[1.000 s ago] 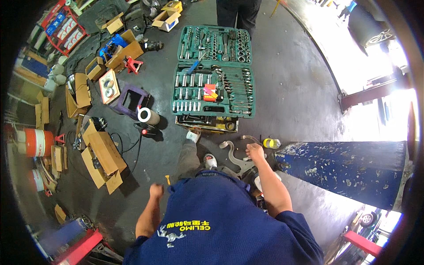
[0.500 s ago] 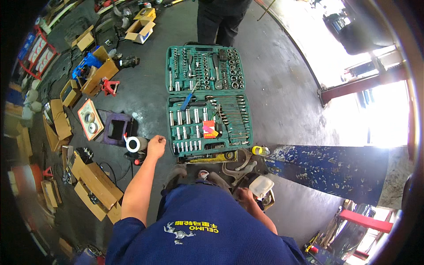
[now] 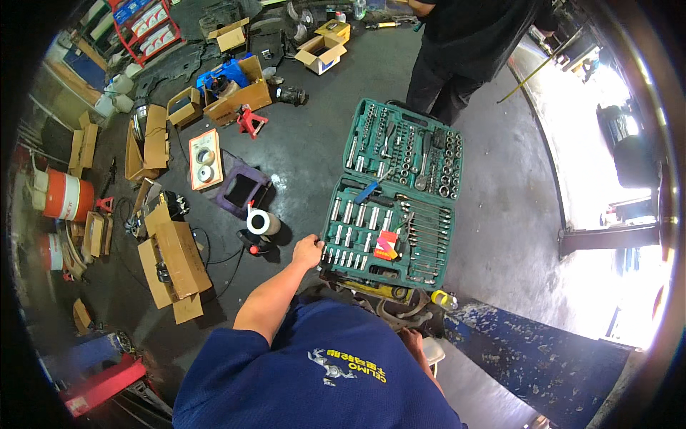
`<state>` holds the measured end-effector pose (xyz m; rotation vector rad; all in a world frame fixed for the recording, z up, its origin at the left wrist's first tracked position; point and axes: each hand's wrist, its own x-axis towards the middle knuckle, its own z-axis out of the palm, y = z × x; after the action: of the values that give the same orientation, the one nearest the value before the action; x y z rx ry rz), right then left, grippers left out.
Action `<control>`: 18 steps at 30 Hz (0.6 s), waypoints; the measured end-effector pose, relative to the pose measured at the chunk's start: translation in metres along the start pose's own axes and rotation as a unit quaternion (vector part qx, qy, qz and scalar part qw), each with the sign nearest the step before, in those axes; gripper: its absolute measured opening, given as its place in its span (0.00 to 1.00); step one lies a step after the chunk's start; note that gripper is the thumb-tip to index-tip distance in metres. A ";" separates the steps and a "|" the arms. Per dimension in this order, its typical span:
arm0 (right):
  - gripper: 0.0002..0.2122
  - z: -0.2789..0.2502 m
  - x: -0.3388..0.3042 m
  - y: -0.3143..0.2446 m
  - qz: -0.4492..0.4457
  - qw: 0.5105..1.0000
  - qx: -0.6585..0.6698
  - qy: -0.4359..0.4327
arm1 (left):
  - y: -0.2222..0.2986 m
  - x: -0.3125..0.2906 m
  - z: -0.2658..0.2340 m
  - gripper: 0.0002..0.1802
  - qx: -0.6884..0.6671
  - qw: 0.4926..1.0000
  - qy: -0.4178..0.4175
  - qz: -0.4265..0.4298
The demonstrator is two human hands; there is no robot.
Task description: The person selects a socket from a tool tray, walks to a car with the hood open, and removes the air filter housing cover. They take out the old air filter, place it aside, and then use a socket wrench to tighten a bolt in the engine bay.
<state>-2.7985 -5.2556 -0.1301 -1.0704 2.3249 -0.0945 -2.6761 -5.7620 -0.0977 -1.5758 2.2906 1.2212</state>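
My left hand (image 3: 309,252), fingers curled, is at the near left edge of an open green tool case (image 3: 364,176); whatever it grips is hidden. Silver sockets (image 3: 348,212), a row of wrenches (image 3: 427,232) and a ratchet (image 3: 423,166) fill the case. A blue-handled screwdriver (image 3: 367,191) and a red card (image 3: 386,244) lie on top of them. Down by my body, my right hand (image 3: 411,339) is beside a curved metal arm-shaped part (image 3: 400,313) and a pale container (image 3: 433,351); its fingers are mostly hidden.
Another person (image 3: 464,53) stands beyond the case. A white cup-topped tool (image 3: 263,223), a dark purple frame (image 3: 241,189) and a red jack stand (image 3: 250,121) are on the floor to the left, with cardboard boxes (image 3: 182,261). A chipped blue beam (image 3: 529,350) extends at lower right.
The view has swung left, so the case and floor items appear farther right. My left hand is now closer to the case's edge. The other person shows more fully.
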 end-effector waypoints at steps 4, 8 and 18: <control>0.13 0.012 -0.030 0.058 0.261 0.833 0.488 0.009 | 0.003 -0.011 0.007 0.20 -0.003 0.999 0.042 -0.001; 0.11 -0.012 -0.034 0.072 0.410 0.709 0.572 0.044 | -0.002 -0.013 0.012 0.18 -0.009 0.999 0.050 -0.010; 0.13 -0.014 0.011 0.039 0.382 0.639 0.666 0.048 | 0.000 -0.001 0.007 0.16 0.068 0.997 0.032 -0.002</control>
<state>-2.8382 -5.2393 -0.1350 0.6732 1.7507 -1.2822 -2.6781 -5.7570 -0.1022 -1.5916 2.3525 1.0057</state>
